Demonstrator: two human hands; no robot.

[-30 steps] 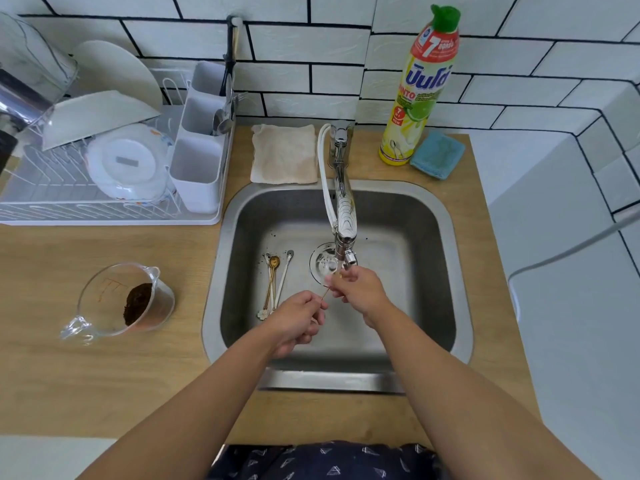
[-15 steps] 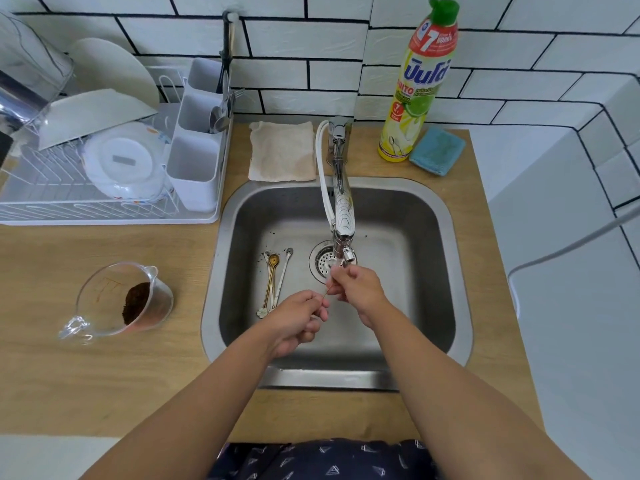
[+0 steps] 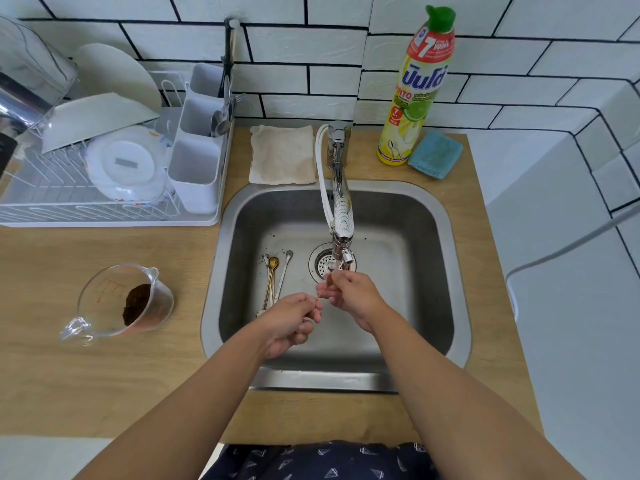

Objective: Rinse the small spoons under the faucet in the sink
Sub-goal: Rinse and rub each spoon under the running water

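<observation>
Over the steel sink (image 3: 446,271), both hands hold one thin gold small spoon (image 3: 322,293) under the spout of the chrome faucet (image 3: 341,216). My left hand (image 3: 291,320) pinches the handle end. My right hand (image 3: 349,294) has its fingers closed around the bowl end right below the spout, hiding the bowl. Several more small spoons (image 3: 275,278), gold and silver, lie side by side on the sink floor, left of the drain (image 3: 320,263). Whether water is running cannot be told.
A clear measuring cup with brown grounds (image 3: 124,303) lies on the wooden counter left of the sink. A white dish rack (image 3: 104,174) with plates and a cutlery holder stands at back left. Behind the sink are a beige cloth (image 3: 282,154), a detergent bottle (image 3: 415,88) and a blue sponge (image 3: 435,154).
Both hands stay under the spout with the spoon; the right hand's fingers have shifted slightly on the bowl end.
</observation>
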